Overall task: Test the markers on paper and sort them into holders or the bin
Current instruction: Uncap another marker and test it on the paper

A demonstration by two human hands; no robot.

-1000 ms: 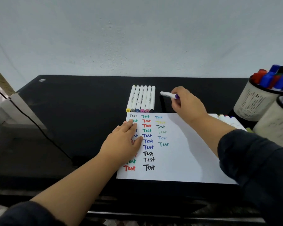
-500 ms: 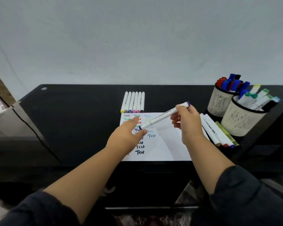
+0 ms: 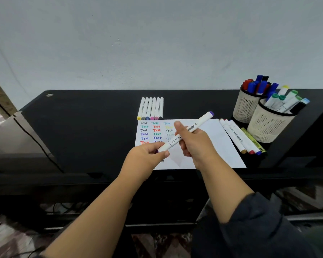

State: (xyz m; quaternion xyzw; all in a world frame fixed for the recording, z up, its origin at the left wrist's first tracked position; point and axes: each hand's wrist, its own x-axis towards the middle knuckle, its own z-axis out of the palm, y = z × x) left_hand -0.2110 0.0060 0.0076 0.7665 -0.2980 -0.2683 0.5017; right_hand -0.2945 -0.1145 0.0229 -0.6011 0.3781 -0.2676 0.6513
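Now, marker (image 3: 188, 131): tilted above the paper (image 3: 218, 144) (purple cap up).
Left hand (image 3: 147, 157): fingers pinch its lower cap.
Right hand (image 3: 195, 142): fingers grip its barrel.

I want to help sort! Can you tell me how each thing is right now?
Purple-capped marker: held in the air over the paper by both hands.
Left hand: pinches the marker's near end.
Right hand: grips its middle.
Paper: flat, rows of "Test" written.
Six markers: capped, side by side behind the paper.
Loose markers: lying right of the paper.
Two holders: upright, full of markers.
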